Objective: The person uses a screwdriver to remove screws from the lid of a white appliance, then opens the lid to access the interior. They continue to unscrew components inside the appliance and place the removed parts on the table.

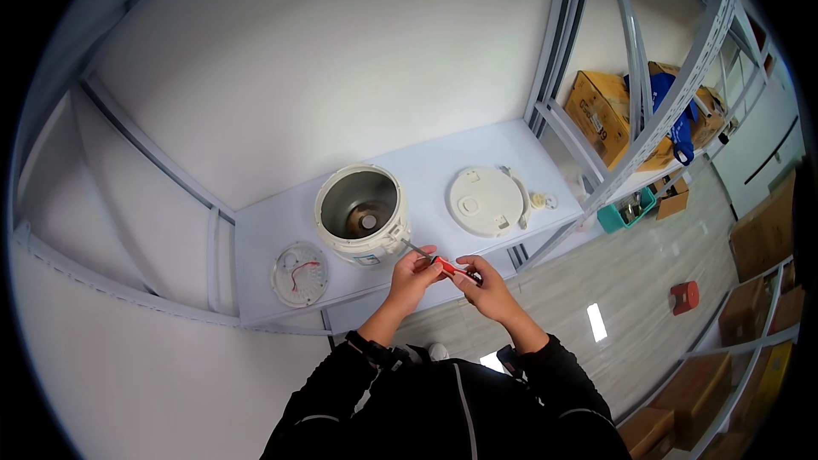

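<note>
A screwdriver (446, 267) with a red and dark handle lies between my two hands. My left hand (414, 276) is closed round the front of its handle, and my right hand (484, 286) grips the rear end. Its metal shaft points up and left at the side of a white rice cooker body (356, 244). The tip meets or almost meets the cooker's outer rim part; I cannot tell which. The cooker stands upright without a lid, and its grey inside shows a round piece at the bottom.
On the white shelf (434, 158), a round white lid (484, 204) lies to the right, with a loose part beside it. A round base cover (290, 283) with a red wire is at the left. Metal posts (558, 25) frame the shelf. A red stool (684, 297) stands on the floor.
</note>
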### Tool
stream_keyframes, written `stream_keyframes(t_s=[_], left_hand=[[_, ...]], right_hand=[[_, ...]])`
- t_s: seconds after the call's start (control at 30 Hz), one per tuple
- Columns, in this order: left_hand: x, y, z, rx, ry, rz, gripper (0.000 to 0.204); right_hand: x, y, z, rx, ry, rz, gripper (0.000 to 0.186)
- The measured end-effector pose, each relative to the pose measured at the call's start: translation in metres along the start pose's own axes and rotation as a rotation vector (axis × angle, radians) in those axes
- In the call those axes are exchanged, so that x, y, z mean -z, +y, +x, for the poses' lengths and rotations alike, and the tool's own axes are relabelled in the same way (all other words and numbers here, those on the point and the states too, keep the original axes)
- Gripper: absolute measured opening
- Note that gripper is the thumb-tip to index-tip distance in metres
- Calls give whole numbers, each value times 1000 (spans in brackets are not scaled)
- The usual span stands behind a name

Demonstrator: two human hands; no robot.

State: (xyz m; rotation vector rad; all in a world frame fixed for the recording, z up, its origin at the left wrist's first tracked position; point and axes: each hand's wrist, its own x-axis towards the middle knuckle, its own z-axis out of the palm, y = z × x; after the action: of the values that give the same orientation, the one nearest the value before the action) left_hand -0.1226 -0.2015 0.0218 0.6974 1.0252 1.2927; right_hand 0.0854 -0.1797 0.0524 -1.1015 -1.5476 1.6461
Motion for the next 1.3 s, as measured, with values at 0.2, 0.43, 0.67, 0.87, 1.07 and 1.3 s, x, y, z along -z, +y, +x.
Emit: stream_keyframes(t_s=[0.2, 0.43, 0.67, 0.87, 1.07, 1.3], left_hand=[[-2, 5, 1, 59, 114, -148, 44], [9, 5, 18, 55, 369, -272, 38], [6, -1, 26, 59, 448, -347, 35], [1, 7, 24, 160, 470, -423, 36], [-3, 7, 20, 143, 453, -389, 39], [-12, -2, 25, 166, 376, -243, 33]], right_hand=[[0, -1, 1, -35, -25, -53, 31], [-2, -1, -3, 164, 62, -197, 35], [-2, 7, -5, 183, 63, -188, 43], [4, 8, -5, 322, 71, -265, 46], [11, 1, -10, 290, 51, -282, 44], [42, -1, -11, 197, 82, -296, 36]])
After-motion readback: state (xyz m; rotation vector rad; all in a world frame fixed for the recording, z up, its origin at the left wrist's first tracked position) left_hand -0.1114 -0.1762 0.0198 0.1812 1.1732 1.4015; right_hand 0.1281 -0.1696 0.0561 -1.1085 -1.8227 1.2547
